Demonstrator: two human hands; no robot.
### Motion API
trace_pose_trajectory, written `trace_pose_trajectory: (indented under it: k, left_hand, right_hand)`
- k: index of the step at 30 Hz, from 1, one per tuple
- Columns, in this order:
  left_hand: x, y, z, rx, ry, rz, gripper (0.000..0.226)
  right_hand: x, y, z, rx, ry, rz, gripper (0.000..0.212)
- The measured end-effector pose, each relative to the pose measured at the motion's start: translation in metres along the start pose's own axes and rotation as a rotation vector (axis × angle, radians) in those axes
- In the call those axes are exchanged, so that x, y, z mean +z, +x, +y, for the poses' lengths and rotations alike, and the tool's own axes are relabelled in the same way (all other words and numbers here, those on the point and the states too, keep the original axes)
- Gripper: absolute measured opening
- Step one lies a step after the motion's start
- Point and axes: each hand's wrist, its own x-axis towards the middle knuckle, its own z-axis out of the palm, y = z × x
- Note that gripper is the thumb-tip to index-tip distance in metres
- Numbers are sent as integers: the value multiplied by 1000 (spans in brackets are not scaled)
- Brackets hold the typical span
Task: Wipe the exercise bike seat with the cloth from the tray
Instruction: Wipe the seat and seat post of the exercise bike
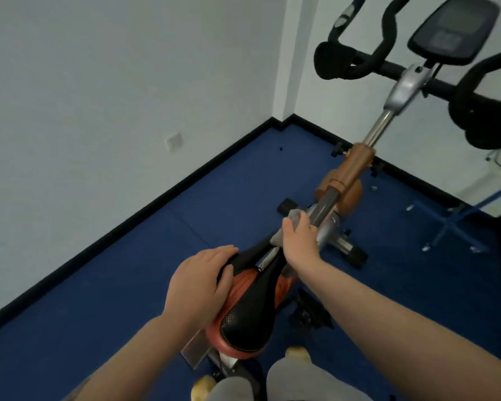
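At the saddle's nose, my right hand (297,238) clutches the grey cloth (294,217). My left hand (198,280) lies flat and open on the bike seat (248,325), handlebars (356,57) beyond.

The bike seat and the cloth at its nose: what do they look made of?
The seat looks like padded vinyl or synthetic leather: smooth black top with fine perforated dots and orange sides with a slight sheen. The cloth under the right hand looks like soft grey fabric, matte and bunched; its weave is too blurred to tell.

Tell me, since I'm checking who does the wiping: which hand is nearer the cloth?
Right. The right hand grips the grey cloth at the nose of the seat; the left hand rests flat on the seat's left side, away from the cloth.
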Motion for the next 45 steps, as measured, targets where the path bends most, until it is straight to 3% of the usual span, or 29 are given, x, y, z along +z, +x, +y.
trace_pose_trajectory:
  k: [3,9,15,20,24,27,31,34,40,45]
  left_hand:
    - [3,-1,-4,25,-41,39,35]
    - [7,-1,-7,61,-79,98,34]
    - [9,-1,-9,71,-91,82,35]
    - [11,0,-10,105,-94,81,35]
    - [11,-1,-8,118,-93,89,36]
    - [11,-1,-8,114,-92,107,34]
    - [12,-2,-7,111,-111,142,35]
    - [10,-4,-6,106,-108,139,35]
    - [7,-4,-6,92,-113,126,30]
    - [7,-4,-5,66,-136,139,30]
  right_hand:
    - [-1,16,-9,131,92,43,51]
    - [27,-43,21,271,175,81,67]
    - [28,-30,5,337,219,152,65]
    - [32,-106,15,292,-1,54,59]
    - [26,-87,15,287,-22,-39,63]
    - [30,-76,9,323,60,31,66]
    - [41,-137,16,152,-46,136,54]
    - [39,-162,21,83,-105,120,54]
    - [31,-110,6,259,-31,46,63]
    - [40,-154,30,244,-45,92,61]
